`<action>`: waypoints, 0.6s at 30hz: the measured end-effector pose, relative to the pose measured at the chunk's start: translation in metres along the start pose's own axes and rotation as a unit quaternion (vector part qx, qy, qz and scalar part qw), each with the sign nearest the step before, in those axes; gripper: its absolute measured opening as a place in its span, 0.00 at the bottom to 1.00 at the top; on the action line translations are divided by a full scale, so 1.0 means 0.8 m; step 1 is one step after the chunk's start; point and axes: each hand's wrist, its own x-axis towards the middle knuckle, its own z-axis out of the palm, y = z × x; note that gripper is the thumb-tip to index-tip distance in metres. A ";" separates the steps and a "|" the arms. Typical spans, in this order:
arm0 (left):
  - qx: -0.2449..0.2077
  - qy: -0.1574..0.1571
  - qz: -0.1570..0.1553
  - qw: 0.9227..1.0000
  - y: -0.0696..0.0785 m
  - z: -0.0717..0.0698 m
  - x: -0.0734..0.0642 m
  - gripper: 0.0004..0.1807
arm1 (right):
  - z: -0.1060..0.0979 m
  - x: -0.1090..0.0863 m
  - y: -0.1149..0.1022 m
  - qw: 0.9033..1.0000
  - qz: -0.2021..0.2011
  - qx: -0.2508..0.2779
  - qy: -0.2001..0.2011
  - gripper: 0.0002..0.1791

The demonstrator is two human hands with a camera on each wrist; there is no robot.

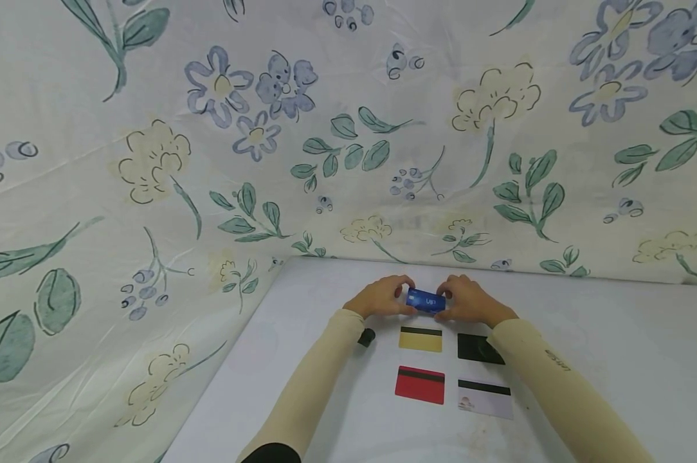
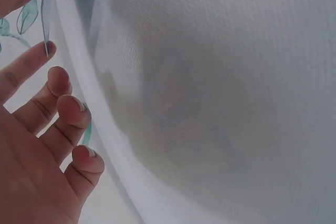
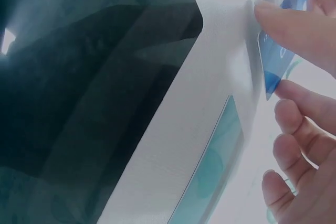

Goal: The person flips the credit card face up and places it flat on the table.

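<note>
A blue card with white lettering is held by both hands at the far part of the table. My left hand pinches its left end between thumb and forefinger, while the other fingers curl loosely in the left wrist view. At the opposite end my right hand pinches the card the same way. Seen from the right wrist, the blue card stands tilted. Nearer me lie a gold card, a red card, a white card and a black card, partly covered by the right sleeve.
The cards lie on a white table. Floral cloth hangs behind and to the left of it. A small black object sits at the left wrist. In the right wrist view, a teal flat piece lies near the black card.
</note>
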 end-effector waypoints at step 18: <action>0.023 -0.005 -0.013 1.000 0.000 0.001 -0.006 0.32 | 0.006 0.007 -0.002 1.000 -0.001 0.002 -0.013 0.31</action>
